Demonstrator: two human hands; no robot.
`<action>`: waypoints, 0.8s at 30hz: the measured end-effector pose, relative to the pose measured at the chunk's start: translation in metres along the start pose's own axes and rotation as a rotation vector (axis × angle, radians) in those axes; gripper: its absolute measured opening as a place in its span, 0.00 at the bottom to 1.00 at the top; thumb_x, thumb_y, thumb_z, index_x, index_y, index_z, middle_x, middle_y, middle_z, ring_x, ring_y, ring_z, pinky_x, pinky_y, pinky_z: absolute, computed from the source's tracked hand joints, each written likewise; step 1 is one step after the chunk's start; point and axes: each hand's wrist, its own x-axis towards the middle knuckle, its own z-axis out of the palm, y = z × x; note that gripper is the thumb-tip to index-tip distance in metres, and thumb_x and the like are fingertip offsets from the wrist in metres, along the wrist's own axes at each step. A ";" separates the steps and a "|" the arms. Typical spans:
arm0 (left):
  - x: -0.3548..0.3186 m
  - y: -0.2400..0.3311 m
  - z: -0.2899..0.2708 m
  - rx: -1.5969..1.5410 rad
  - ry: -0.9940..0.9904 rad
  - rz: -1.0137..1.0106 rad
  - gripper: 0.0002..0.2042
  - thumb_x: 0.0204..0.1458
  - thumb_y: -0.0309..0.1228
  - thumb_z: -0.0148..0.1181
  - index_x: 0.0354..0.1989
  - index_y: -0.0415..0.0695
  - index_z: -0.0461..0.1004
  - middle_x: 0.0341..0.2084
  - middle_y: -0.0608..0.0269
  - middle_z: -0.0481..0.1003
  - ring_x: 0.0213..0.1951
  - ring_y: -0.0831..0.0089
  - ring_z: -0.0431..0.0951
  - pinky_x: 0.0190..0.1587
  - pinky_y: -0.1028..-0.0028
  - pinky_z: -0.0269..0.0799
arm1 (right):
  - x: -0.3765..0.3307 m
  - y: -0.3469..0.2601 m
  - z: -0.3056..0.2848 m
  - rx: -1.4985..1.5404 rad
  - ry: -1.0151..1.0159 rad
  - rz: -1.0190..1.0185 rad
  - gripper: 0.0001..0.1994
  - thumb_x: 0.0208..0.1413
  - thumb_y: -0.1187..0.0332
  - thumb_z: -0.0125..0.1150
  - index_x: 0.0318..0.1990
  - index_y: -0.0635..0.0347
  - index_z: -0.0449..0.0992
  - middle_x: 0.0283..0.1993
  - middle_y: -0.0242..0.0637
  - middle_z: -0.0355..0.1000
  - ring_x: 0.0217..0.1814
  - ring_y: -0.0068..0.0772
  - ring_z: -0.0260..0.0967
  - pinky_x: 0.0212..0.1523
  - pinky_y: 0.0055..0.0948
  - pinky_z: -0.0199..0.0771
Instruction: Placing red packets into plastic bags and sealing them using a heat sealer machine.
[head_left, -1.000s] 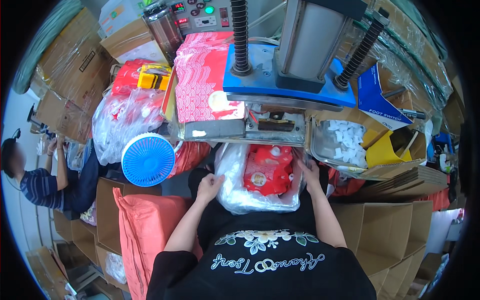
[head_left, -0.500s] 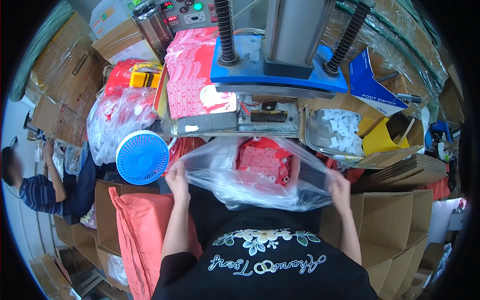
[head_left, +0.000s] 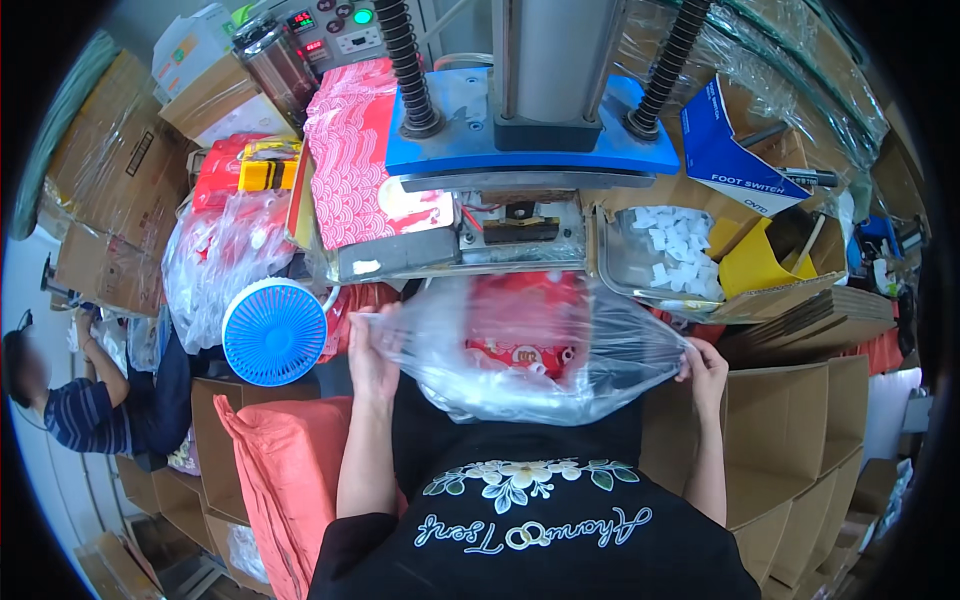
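Note:
A large clear plastic bag [head_left: 628,360] is stretched sideways between my hands, below the press. Inside lie red printed pieces [head_left: 515,350] with small white parts; the film and some blur hide their exact kind. My left hand [head_left: 372,365] pinches the bag's left edge between thumb and fingers. At the opposite side my right hand [head_left: 705,372] is closed on the bag's right edge, pulling the film into taut creases. The blue-plated press [head_left: 530,150] stands just beyond the bag.
A blue fan [head_left: 274,331] stands left of the bag. At right are a metal tray [head_left: 610,262] of white pieces and a blue box [head_left: 725,150]. Open cardboard boxes [head_left: 775,440] and a coral-coloured bundle [head_left: 290,460] flank me. Another person [head_left: 90,400] sits at far left.
Both hands still hold the bag, now spread wider, with the right hand shifted outward. The red pieces inside have shifted and show a different face. The whole view has moved slightly.

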 end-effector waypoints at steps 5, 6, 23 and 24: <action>-0.033 -0.038 0.067 0.424 -0.630 -0.262 0.08 0.63 0.37 0.56 0.44 0.47 0.72 0.33 0.66 0.74 0.35 0.81 0.73 0.41 0.78 0.69 | -0.012 -0.076 0.072 -0.211 -0.424 -0.335 0.10 0.55 0.84 0.58 0.41 0.64 0.82 0.38 0.39 0.75 0.34 0.29 0.76 0.35 0.24 0.77; -0.047 -0.054 0.077 0.500 -0.700 -0.268 0.08 0.61 0.32 0.55 0.46 0.46 0.72 0.37 0.64 0.73 0.38 0.81 0.73 0.43 0.78 0.69 | -0.012 -0.082 0.093 -0.337 -0.502 -0.530 0.11 0.53 0.84 0.59 0.41 0.63 0.82 0.39 0.41 0.76 0.35 0.36 0.77 0.36 0.28 0.78; -0.030 -0.096 0.057 1.000 -0.862 -0.208 0.24 0.70 0.47 0.44 0.51 0.35 0.75 0.31 0.66 0.74 0.35 0.77 0.73 0.43 0.75 0.70 | 0.017 -0.061 0.202 -0.389 -0.504 -0.637 0.03 0.50 0.75 0.65 0.33 0.62 0.78 0.37 0.36 0.74 0.44 0.43 0.71 0.46 0.42 0.71; -0.023 -0.093 0.055 0.876 -0.808 -0.298 0.22 0.69 0.45 0.46 0.50 0.35 0.75 0.30 0.67 0.74 0.33 0.78 0.73 0.42 0.75 0.71 | 0.015 -0.063 0.203 -0.362 -0.460 -0.621 0.03 0.49 0.75 0.65 0.32 0.62 0.78 0.37 0.36 0.74 0.43 0.43 0.71 0.46 0.42 0.71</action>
